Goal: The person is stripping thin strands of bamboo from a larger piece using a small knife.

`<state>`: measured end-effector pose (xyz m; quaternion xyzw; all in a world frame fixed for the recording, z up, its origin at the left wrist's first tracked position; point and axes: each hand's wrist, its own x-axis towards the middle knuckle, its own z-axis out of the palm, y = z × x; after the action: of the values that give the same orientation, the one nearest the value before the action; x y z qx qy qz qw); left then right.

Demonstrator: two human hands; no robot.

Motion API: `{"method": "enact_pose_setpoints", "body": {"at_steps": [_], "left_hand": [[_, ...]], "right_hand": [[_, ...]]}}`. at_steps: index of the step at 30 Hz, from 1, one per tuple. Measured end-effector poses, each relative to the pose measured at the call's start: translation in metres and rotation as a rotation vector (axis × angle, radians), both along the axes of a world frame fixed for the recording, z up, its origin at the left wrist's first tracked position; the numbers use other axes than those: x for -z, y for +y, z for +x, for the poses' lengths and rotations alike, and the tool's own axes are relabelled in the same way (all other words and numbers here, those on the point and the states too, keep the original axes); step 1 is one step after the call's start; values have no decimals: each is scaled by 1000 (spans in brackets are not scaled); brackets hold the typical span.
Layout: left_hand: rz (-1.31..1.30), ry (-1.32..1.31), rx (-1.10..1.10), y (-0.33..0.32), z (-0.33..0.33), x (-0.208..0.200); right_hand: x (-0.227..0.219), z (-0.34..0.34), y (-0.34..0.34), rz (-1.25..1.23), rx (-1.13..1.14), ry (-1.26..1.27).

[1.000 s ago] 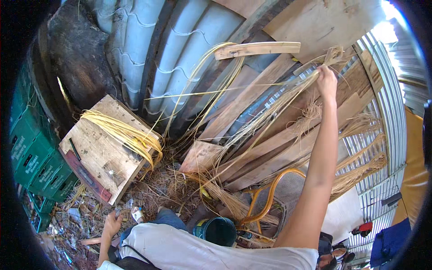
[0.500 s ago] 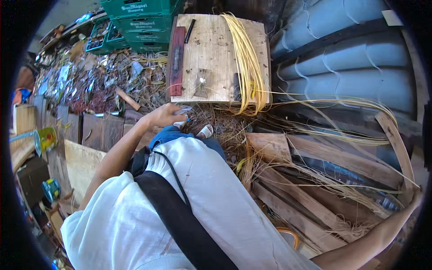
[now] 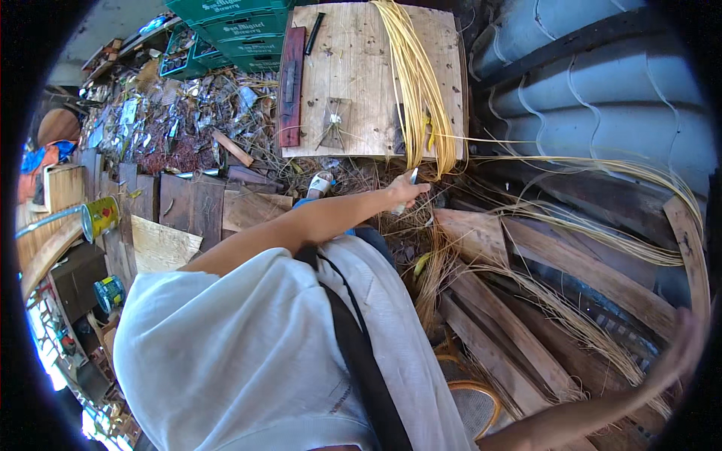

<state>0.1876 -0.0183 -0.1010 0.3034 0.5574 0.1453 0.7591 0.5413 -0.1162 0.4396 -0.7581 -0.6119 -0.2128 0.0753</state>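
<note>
My left hand (image 3: 407,192) reaches across my body to the near edge of a wooden board. Its fingers are closed on a small pale, shiny object (image 3: 398,208) that sticks out above and below the fist; its kind is unclear. Just beyond the hand, a looped bundle of yellow cane strands (image 3: 421,90) lies over the board (image 3: 353,68) and hangs past its near edge. My right hand (image 3: 686,342) is far out at the right rim, smeared by motion, near a curved wooden piece (image 3: 688,248) with more long strands (image 3: 632,173) running over it.
On the board lie a dark red wooden block (image 3: 292,90), a black rod (image 3: 315,34) and a small pyramid-shaped piece (image 3: 335,124). Green crates (image 3: 244,30) stand at the far left beside littered ground. Planks (image 3: 587,263) lie at right below grey corrugated sheets (image 3: 594,113). An orange-rimmed round thing (image 3: 492,406) is nearby.
My left hand has moved right, from the board's near left corner to beside the hanging strands. My right hand has shifted slightly down; the strand seen running to it no longer shows there.
</note>
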Motion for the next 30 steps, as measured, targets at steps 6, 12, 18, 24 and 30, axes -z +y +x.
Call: {"method": "enact_pose_setpoints", "body": {"at_steps": [6,12,18,24,30], "left_hand": [[-86,200,-182,3,-8,0],[126,144,-82,-16,-51,-4],[294,24,-17,12,-103,-67],[299,120,-117,117,-99,-63],[207,-371,-316,140,-108,-111]], "right_hand": [[306,-118,42,-597,-133,926],[573,-248,88,-722,-51,1126],[559,-269,80,-388,-41,1322],[477,-270,72,-544,-121,1519],[451,-280,97,-331,-105,1579]]}}
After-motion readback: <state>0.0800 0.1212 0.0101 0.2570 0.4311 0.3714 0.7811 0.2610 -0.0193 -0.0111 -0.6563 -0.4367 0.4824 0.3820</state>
